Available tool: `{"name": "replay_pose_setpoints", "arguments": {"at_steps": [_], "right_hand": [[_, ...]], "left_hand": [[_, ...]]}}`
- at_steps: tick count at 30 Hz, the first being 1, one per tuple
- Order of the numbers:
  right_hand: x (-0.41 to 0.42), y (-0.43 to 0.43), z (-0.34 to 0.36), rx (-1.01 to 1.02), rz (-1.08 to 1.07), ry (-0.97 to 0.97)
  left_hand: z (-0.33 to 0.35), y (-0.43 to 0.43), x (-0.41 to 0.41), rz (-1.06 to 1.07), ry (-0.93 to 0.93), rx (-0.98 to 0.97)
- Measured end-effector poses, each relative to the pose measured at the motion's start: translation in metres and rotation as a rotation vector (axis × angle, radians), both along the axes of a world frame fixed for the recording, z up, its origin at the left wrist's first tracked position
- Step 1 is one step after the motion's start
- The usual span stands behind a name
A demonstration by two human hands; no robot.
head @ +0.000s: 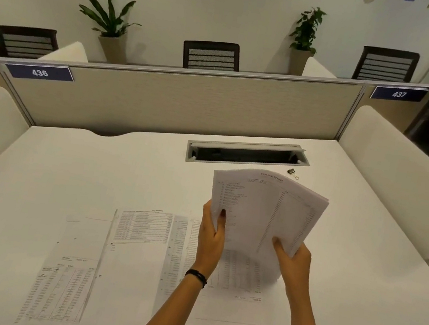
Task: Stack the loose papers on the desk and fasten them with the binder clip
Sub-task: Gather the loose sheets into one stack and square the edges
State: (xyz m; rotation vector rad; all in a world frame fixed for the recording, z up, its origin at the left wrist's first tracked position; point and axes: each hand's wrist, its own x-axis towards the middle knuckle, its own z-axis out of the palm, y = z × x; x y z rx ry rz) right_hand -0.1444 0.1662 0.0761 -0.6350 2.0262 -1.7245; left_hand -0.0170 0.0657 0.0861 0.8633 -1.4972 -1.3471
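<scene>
Approx. halfway: left hand (211, 235) and right hand (291, 261) pinch a fanned, unsquared sheaf (264, 212) at frame center. Several loose papers (138, 248) lie lower left on desk (80, 169). Binder clip (293, 173) sits unused, upper right of sheaf.

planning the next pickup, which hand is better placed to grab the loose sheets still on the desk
Left. The left hand holds the fanned stack right above the loose sheets, which spread to its side. The right hand is farther from them.
</scene>
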Motion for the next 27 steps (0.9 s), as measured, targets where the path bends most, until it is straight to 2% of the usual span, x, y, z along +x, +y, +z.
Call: {"name": "replay_pose_setpoints", "arguments": {"at_steps": [5,12,27], "right_hand": [[0.005,0.007,-0.013,0.038,-0.014,0.03],[0.0,0.012,-0.011,-0.022,-0.013,0.098],[0.002,0.024,-0.063,0.17,0.008,-0.029]], "left_hand": [[-0.027,0.004,0.012,-0.015,-0.052,0.01],[-0.034,-0.006,0.018,0.009,-0.144,0.027],[-0.074,-0.014,0.051,-0.06,-0.411,0.11]]}}
